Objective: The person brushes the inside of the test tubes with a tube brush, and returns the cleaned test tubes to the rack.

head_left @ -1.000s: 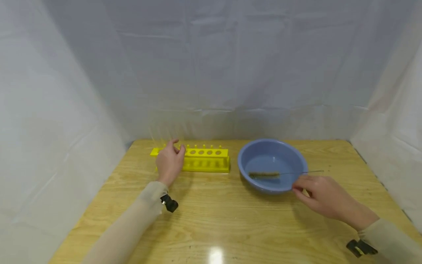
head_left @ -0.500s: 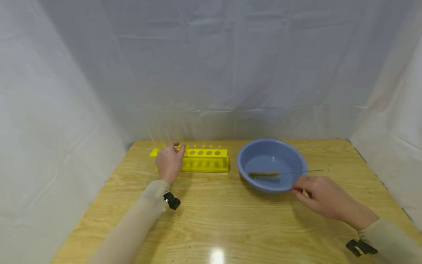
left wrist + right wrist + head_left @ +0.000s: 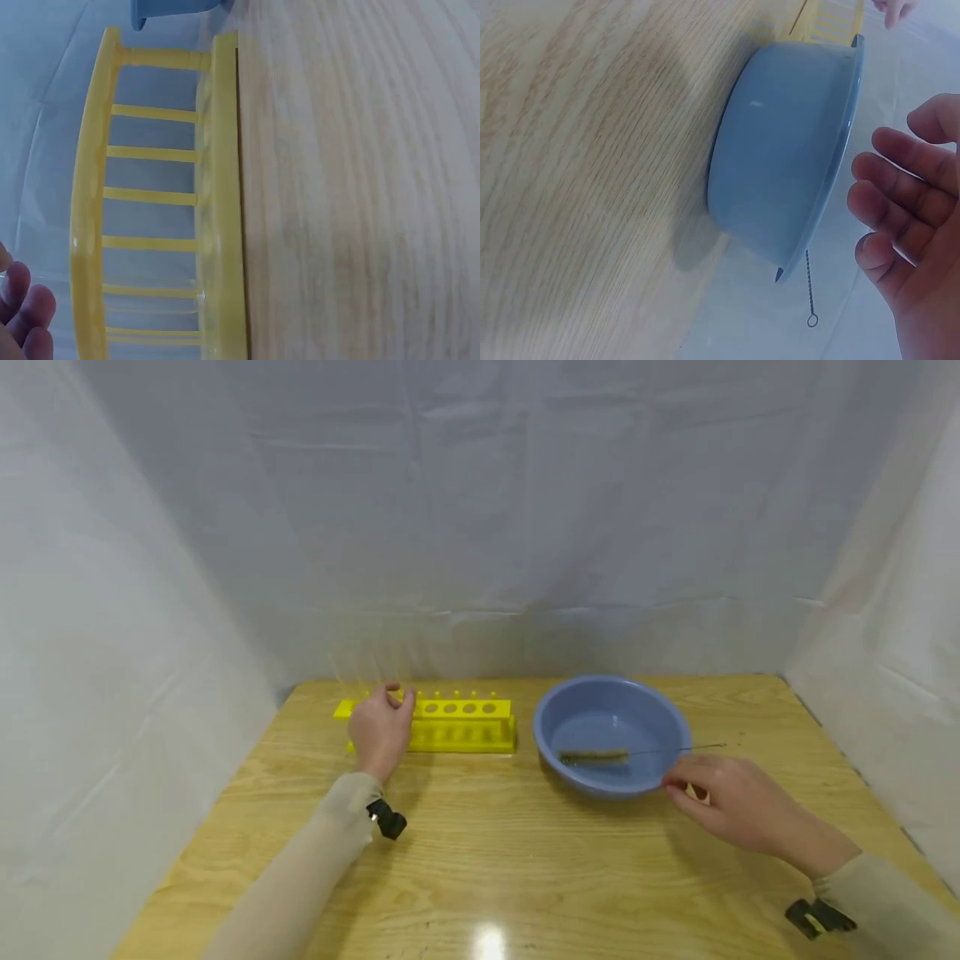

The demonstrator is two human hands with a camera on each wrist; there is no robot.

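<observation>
A yellow test tube rack (image 3: 465,735) stands on the table, with several clear glass test tubes (image 3: 377,664) upright in its left holes. My left hand (image 3: 380,727) is at the rack's left half, thumb and fingers bent close around the tubes. Whether it pinches a tube is unclear. A blue basin (image 3: 611,689) stands to the right of the rack. Inside lies a test tube brush (image 3: 592,756), its wire handle reaching over the right rim. My right hand (image 3: 738,802) hovers beside the basin's near right rim, fingers loosely bent with nothing between them, apart from the basin in the right wrist view.
The wooden table (image 3: 480,852) has a bright light reflection near its front edge. Pale sheeting (image 3: 480,527) hangs behind the table and on both sides. A black wrist mount (image 3: 386,818) sits on the left sleeve, another (image 3: 819,918) on the right.
The head view has shifted slightly, so the rack and basin appear a little further left. Both hands keep nearly the same place; nothing has visibly been picked up or put down.
</observation>
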